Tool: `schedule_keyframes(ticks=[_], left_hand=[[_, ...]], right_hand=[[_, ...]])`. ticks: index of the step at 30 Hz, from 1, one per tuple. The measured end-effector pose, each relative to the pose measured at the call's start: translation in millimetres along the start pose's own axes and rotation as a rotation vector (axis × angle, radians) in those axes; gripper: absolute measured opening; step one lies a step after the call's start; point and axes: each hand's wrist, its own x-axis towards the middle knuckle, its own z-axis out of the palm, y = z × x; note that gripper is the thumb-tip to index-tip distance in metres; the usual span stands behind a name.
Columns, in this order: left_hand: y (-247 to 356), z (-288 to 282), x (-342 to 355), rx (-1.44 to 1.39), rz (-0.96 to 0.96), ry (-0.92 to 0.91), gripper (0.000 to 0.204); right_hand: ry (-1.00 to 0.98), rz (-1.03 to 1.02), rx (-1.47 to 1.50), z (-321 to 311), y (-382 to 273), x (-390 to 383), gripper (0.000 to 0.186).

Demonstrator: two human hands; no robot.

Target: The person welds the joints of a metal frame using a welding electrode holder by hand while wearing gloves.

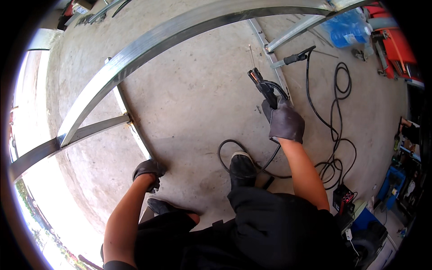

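In my gloved right hand [285,120] is a black welding electrode holder [268,93], its jaws pointing away from me. A thin welding rod [251,55] sticks up from the jaws toward the far side. My left hand [149,173], in a dark glove, is closed around the near end of a steel tube [135,128]; its fingertips are partly hidden. That tube belongs to a large square-tube steel frame [148,50] arching across the far side. On the frame's right leg [283,83] sits a ground clamp [294,58] with a black cable.
Black welding cables [335,121] loop over the concrete floor on the right, one passing by my shoe [242,168]. A welding machine [343,198] stands at the lower right. Blue-tinted plastic bottles [348,33] and a red toolbox [400,49] are at the far right.
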Motion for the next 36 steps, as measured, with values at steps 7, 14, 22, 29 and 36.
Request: schedule_keyframes(ticks=[7, 14, 22, 29, 36], left_hand=[[14.3, -4.3, -14.1, -0.222, -0.085, 0.076, 0.017], [30.3, -16.0, -27.1, 0.286, 0.039, 0.116, 0.026], [17.1, -11.0, -16.3, 0.028, -0.002, 0.047, 0.032], [37.9, -21.2, -30.5, 0.038, -0.059, -0.004, 0.035], [25.8, -14.7, -23.4, 0.109, 0.010, 0.061, 0.025]], right_hand=[[-0.047, 0.088, -0.007, 9.4, 11.8, 20.3, 0.057], [-0.080, 0.149, -0.097, 13.2, 21.7, 25.4, 0.059], [-0.040, 0.166, -0.064, 16.7, 29.1, 19.1, 0.057], [-0.023, 0.143, -0.076, 14.4, 37.1, 5.2, 0.055], [-0.063, 0.116, -0.082, 12.6, 26.6, 24.7, 0.060]])
